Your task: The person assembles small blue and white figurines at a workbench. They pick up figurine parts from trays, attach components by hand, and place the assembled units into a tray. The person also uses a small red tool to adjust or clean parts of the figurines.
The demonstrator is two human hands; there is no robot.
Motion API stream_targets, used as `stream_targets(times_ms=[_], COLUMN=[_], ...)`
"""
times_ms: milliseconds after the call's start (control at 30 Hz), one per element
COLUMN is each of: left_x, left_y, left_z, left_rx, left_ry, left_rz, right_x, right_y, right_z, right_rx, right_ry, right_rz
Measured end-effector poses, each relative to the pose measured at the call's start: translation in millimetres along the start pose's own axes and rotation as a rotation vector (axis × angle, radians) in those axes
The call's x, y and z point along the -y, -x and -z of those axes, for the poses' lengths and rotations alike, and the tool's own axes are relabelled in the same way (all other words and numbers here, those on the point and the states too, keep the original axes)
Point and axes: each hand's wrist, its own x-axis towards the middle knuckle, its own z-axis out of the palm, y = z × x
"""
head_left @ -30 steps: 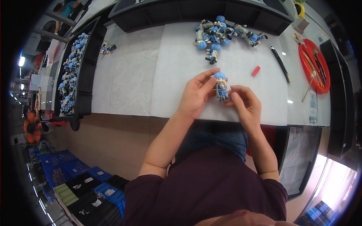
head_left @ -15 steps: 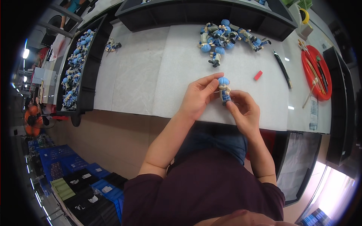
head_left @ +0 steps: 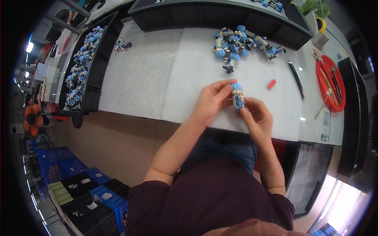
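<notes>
Upright between my two hands is a small figurine (head_left: 238, 97) with light blue hair and a blue and cream outfit. My left hand (head_left: 213, 101) pinches it near the head from the left side. Around its lower end, the thumb and fingers of my right hand (head_left: 258, 118) are closed. Beyond the hands lies a pile of similar figurines (head_left: 237, 41) on the white table mat (head_left: 189, 82). One more figurine (head_left: 230, 63) rests at the pile's near edge. To the right of my hands lies a small red block (head_left: 271, 83).
A black tray of figurines (head_left: 103, 59) stands at the left, with a lone figurine (head_left: 122, 44) beside it. Another black tray (head_left: 212, 17) spans the back. On the right lie a black pen-like tool (head_left: 296, 78) and a red dish (head_left: 341, 103) with brushes.
The whole view has shifted slightly, with the table things sitting a little lower and to the right. Both hands keep hold of the figurine, almost unmoved.
</notes>
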Motion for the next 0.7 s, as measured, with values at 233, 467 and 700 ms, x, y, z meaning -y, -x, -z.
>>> stream_targets(times_ms=[233, 467, 700], left_x=[0.0, -0.4, 0.3], left_y=[-0.5, 0.3, 1.8], left_z=[0.5, 0.9, -1.3], left_rx=[-0.001, 0.014, 0.014], left_ry=[0.001, 0.012, -0.036], left_rz=[0.007, -0.006, -0.033], right_x=[0.9, 1.5, -2.1], right_y=[-0.1, 0.2, 0.6], right_z=[0.0, -0.7, -0.2], right_rx=[-0.005, -0.020, -0.059], right_ry=[0.012, 0.018, 0.045], right_rz=[-0.016, -0.003, 0.032])
